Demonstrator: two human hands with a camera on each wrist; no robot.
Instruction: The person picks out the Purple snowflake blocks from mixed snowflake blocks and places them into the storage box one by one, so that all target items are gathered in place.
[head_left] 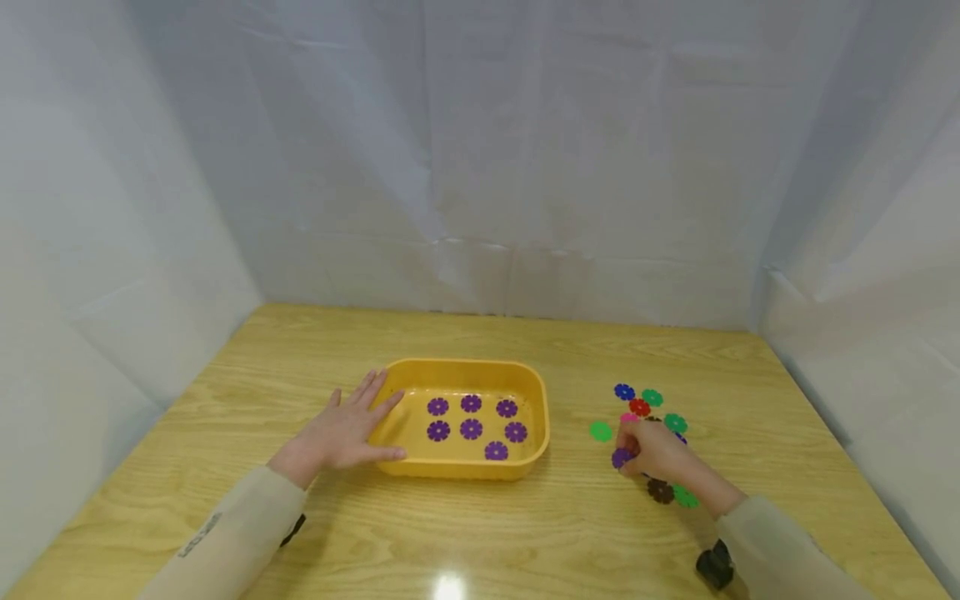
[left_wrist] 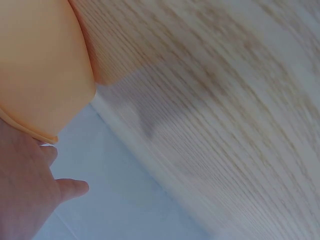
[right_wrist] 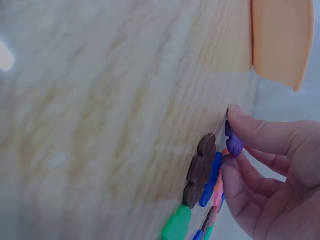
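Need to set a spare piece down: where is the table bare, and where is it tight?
Bare wood lies between the yellow tray and the loose discs, along the far edge, and at front centre. It is crowded around the right hand, which pinches a purple disc. The left hand rests on the tray's left rim.

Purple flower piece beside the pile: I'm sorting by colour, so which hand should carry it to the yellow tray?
Right: the right hand already pinches the purple piece. The left hand rests flat on the yellow tray.
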